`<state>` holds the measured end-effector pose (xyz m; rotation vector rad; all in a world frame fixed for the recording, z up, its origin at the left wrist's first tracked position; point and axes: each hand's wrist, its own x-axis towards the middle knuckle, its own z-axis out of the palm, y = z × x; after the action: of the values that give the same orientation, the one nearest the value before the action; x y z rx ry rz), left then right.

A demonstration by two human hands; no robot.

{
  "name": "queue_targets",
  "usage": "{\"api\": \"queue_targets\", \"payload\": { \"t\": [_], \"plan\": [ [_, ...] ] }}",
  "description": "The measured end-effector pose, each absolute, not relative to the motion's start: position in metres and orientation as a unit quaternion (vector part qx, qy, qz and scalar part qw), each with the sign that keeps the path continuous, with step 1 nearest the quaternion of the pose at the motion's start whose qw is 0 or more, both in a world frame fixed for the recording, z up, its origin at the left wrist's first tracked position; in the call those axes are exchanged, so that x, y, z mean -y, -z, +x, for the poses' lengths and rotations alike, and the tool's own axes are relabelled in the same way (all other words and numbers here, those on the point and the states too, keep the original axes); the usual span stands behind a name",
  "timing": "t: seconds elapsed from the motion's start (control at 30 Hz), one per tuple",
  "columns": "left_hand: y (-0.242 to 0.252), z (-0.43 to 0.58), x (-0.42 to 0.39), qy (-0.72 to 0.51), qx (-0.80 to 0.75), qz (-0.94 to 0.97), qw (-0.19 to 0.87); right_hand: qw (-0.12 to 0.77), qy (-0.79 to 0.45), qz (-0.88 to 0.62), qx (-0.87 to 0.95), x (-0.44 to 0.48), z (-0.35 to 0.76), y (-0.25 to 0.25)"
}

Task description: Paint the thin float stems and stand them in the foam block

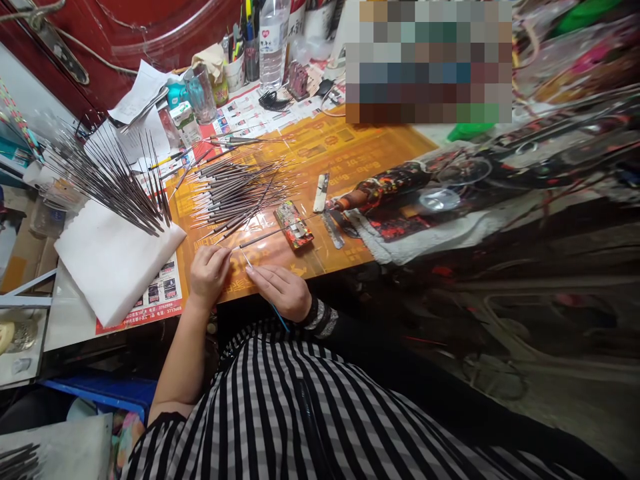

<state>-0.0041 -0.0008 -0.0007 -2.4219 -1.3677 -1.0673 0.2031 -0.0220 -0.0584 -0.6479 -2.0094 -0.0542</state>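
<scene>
A thin pale strand (247,259) runs between the person's two hands at the near edge of the table, so fine that it is hard to follow from here. The left hand (207,275) has its fingers drawn together at the strand's far end and looks to be pinching it. The right hand (280,290) lies flatter, its fingers close together with their tips just beside the strand; whether they grip it, I cannot tell. A blue thread (281,318) drops from under the right hand past the table edge.

The risk seems to lie in that fineness: a sharp tug or an unsteady finger could snap the strand or lose it among similar pieces. A striped sleeve (315,318) dragging forward could catch the long dark rod (280,231) just beyond the hands, or disturb the heap of slender brush-like sticks (235,198) on the orange printed mat (350,143). On the left, a fan of long dark sticks (110,180) rises from a white foam block (113,267), where a knock could scatter them. A patterned little box (294,225) lies to the right.
</scene>
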Motion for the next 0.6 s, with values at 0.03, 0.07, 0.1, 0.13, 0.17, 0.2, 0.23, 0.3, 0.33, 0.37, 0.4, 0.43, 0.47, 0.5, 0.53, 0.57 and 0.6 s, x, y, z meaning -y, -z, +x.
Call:
{"api": "queue_targets", "payload": {
  "t": [0.03, 0.07, 0.1, 0.13, 0.17, 0.2, 0.23, 0.3, 0.33, 0.37, 0.4, 0.43, 0.47, 0.5, 0.53, 0.57, 0.6],
  "plan": [
    [0.0005, -0.004, 0.0007, 0.359, 0.455, -0.811, 0.082, 0.492, 0.022, -0.268, 0.828, 0.022, 0.2032, 0.0585],
    [0.0004, -0.004, 0.0006, 0.361, 0.453, -0.811, 0.082, 0.491, 0.022, -0.268, 0.829, 0.0221, 0.2032, 0.0586],
    [0.0004, -0.004, 0.0005, 0.362, 0.453, -0.811, 0.081, 0.491, 0.022, -0.268, 0.829, 0.0221, 0.2033, 0.0587],
    [0.0005, -0.0041, 0.0004, 0.361, 0.454, -0.81, 0.08, 0.491, 0.022, -0.268, 0.829, 0.022, 0.2034, 0.0587],
    [0.0007, -0.0042, 0.0003, 0.36, 0.456, -0.81, 0.08, 0.491, 0.021, -0.268, 0.829, 0.0219, 0.2034, 0.0587],
    [0.0009, -0.0043, 0.0003, 0.359, 0.456, -0.81, 0.08, 0.49, 0.021, -0.269, 0.829, 0.0219, 0.2035, 0.0587],
    [0.0011, -0.0044, 0.0003, 0.359, 0.456, -0.81, 0.081, 0.49, 0.021, -0.268, 0.829, 0.0218, 0.2035, 0.0587],
    [0.0015, -0.0046, 0.0003, 0.36, 0.457, -0.809, 0.081, 0.49, 0.02, -0.268, 0.829, 0.0218, 0.2035, 0.0586],
    [0.0016, -0.0047, 0.0003, 0.362, 0.457, -0.809, 0.08, 0.489, 0.019, -0.269, 0.829, 0.0218, 0.2034, 0.0585],
    [0.0017, -0.0048, 0.0003, 0.363, 0.456, -0.809, 0.079, 0.488, 0.018, -0.27, 0.83, 0.0219, 0.2034, 0.0584],
    [0.0018, -0.0048, 0.0004, 0.364, 0.456, -0.809, 0.077, 0.487, 0.017, -0.271, 0.83, 0.022, 0.2033, 0.0582],
    [0.0019, -0.0049, 0.0004, 0.364, 0.456, -0.809, 0.076, 0.487, 0.018, -0.272, 0.83, 0.0221, 0.2033, 0.058],
    [0.002, -0.005, 0.0005, 0.363, 0.457, -0.809, 0.075, 0.488, 0.019, -0.271, 0.829, 0.0221, 0.2033, 0.0579],
    [0.0021, -0.0051, 0.0006, 0.361, 0.459, -0.808, 0.073, 0.49, 0.022, -0.269, 0.829, 0.0222, 0.2033, 0.0578],
    [0.0021, -0.0051, 0.0007, 0.359, 0.462, -0.808, 0.071, 0.492, 0.024, -0.268, 0.828, 0.0222, 0.2033, 0.058],
    [0.0022, -0.0052, 0.0008, 0.355, 0.467, -0.807, 0.068, 0.493, 0.026, -0.266, 0.828, 0.0223, 0.2034, 0.0583],
    [0.0022, -0.0052, 0.001, 0.352, 0.472, -0.805, 0.065, 0.492, 0.026, -0.265, 0.829, 0.0223, 0.2036, 0.0588]
  ]
}}
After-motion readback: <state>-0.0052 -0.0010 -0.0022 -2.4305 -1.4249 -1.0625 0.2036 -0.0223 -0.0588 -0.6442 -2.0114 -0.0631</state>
